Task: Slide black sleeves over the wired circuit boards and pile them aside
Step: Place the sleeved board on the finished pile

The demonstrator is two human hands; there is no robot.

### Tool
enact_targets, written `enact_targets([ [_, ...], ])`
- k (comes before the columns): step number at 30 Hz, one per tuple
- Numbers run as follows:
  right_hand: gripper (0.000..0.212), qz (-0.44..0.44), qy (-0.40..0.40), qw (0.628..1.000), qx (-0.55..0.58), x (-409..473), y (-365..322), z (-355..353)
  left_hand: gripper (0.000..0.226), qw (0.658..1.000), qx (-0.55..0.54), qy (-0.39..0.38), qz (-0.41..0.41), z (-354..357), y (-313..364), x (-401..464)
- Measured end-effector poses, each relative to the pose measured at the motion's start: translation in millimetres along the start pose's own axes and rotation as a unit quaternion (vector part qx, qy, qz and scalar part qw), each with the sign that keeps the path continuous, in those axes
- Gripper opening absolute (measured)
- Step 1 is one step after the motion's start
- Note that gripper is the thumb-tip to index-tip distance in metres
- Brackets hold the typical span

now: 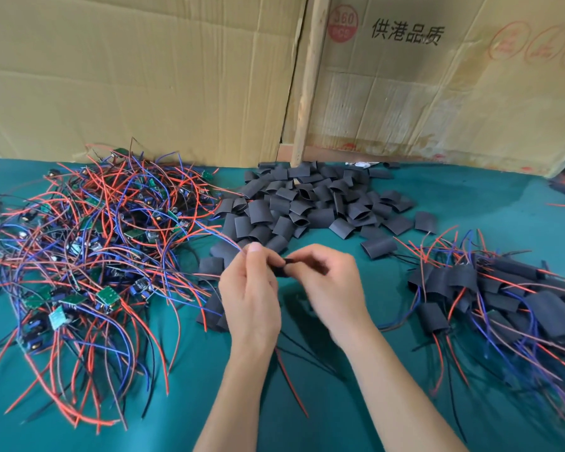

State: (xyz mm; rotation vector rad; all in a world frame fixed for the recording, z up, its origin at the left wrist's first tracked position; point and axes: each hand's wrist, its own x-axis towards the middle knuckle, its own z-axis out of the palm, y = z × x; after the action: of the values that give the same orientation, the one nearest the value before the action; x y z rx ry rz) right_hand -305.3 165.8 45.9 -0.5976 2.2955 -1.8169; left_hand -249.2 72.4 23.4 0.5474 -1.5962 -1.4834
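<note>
My left hand (252, 295) pinches red and blue wires near its fingertips, above the green cloth at centre. My right hand (333, 288) grips a black sleeve (282, 267) held between both hands; the board inside is hidden. Red and black wires hang down below my hands. A tangled heap of bare green circuit boards with red, blue and black wires (88, 243) covers the left. Loose black sleeves (310, 203) are heaped at centre back. A pile of sleeved boards (503, 301) lies on the right.
The green cloth (307, 402) covers the table. Large cardboard sheets (144, 76) and a wooden post (307, 93) stand along the back edge. A few sleeves lie on the cloth just left of my hands.
</note>
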Motion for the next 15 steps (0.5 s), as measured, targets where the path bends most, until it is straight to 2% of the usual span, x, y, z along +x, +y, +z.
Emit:
enact_targets([
  [3, 0.009, 0.029, 0.101, 0.993, 0.051, 7, 7, -20, 0.023, 0.997, 0.046, -0.063, -0.007, 8, 6, -9],
  [6, 0.014, 0.042, 0.123, 0.989, 0.075, 10, 9, -31, 0.026, 0.978, 0.169, -0.119, 0.019, 12, 9, -16],
  [10, 0.012, 0.023, 0.056, 0.994, 0.095, 7, 5, -30, 0.041, 0.95, 0.24, -0.194, 0.05, 11, 10, -17],
  [12, 0.011, 0.018, 0.014, 0.993, 0.12, 6, 3, -30, 0.038, 0.95, 0.237, -0.197, 0.055, 10, 11, -17],
  [15, 0.026, 0.026, -0.108, 0.975, 0.192, 6, 7, -39, 0.038, 0.96, 0.209, -0.182, 0.044, 10, 10, -16],
])
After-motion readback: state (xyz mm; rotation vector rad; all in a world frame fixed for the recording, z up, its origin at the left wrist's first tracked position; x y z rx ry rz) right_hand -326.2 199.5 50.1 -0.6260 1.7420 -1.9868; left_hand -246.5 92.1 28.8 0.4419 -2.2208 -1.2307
